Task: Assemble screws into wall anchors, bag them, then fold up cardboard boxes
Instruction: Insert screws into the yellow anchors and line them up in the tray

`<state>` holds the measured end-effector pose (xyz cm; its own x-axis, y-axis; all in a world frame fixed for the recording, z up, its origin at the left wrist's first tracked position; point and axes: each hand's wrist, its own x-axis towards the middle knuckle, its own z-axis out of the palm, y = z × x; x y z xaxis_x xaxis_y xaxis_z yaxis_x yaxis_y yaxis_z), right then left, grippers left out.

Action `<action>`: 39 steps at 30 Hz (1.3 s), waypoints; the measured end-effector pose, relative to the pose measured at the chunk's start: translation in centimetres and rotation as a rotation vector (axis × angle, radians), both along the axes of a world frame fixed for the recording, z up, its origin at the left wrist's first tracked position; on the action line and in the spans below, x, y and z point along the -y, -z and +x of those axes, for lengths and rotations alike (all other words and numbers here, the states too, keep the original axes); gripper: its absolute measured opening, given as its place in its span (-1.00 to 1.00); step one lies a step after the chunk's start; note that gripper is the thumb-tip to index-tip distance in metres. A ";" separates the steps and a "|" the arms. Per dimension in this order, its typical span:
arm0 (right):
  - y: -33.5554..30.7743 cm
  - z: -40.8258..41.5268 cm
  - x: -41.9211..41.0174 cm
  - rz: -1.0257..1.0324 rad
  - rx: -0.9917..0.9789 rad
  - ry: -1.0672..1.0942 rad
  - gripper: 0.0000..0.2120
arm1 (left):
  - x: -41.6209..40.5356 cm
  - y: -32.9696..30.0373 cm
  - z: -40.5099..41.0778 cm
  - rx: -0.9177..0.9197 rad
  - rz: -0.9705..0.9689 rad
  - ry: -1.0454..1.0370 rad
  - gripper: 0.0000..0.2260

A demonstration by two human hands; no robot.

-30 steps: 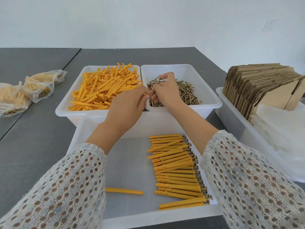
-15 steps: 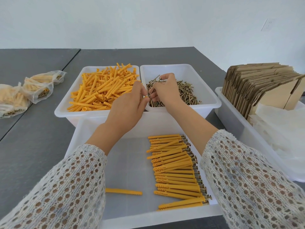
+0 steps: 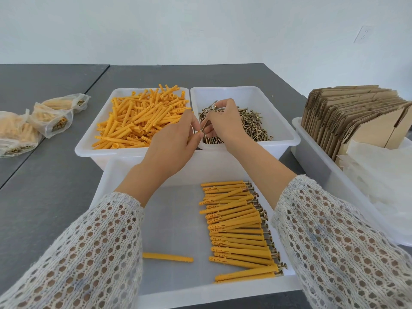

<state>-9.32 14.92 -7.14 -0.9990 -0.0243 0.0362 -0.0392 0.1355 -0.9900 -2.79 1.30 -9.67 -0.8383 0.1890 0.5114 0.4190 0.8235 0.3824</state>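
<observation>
1. The right hand [image 3: 225, 121] pinches a screw [image 3: 208, 118] with its fingers curled round it. The screw is tilted, with its head up and its tip down toward the left hand.
2. The left hand [image 3: 171, 143] is just beside the right hand, fingers curled, and its fingertips meet the tip of the screw. It seems to hold an anchor, but the hand hides it, so I cannot tell for sure.
3. Both hands are above the line where two white bins meet.
4. The left bin [image 3: 89, 148] is full of loose orange anchors [image 3: 138, 121].
5. The right bin [image 3: 287, 139] holds a pile of screws [image 3: 252, 126], just under the right hand.
6. A near tray [image 3: 178, 293] lies under the arms. In it is a row of finished anchors [image 3: 238, 228] with screw heads poking out on the right.
7. One lone anchor [image 3: 167, 257] lies to the left of that row.
8. Filled bags [image 3: 51, 119] sit far left on the table [image 3: 44, 186].
9. Flat cardboard boxes [image 3: 352, 117] stand in a bin on the right.
</observation>
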 end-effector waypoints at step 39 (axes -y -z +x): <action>0.0 0.6 0.3 -0.384 -0.117 0.100 -0.90 | -1.4 -0.1 0.5 0.003 -0.127 -0.288 -0.56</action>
<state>-8.77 14.63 -7.17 -0.9843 0.1106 0.1376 -0.1603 -0.2341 -0.9589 -2.31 2.71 -9.54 -0.8679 0.0055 0.4968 0.1605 0.9494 0.2699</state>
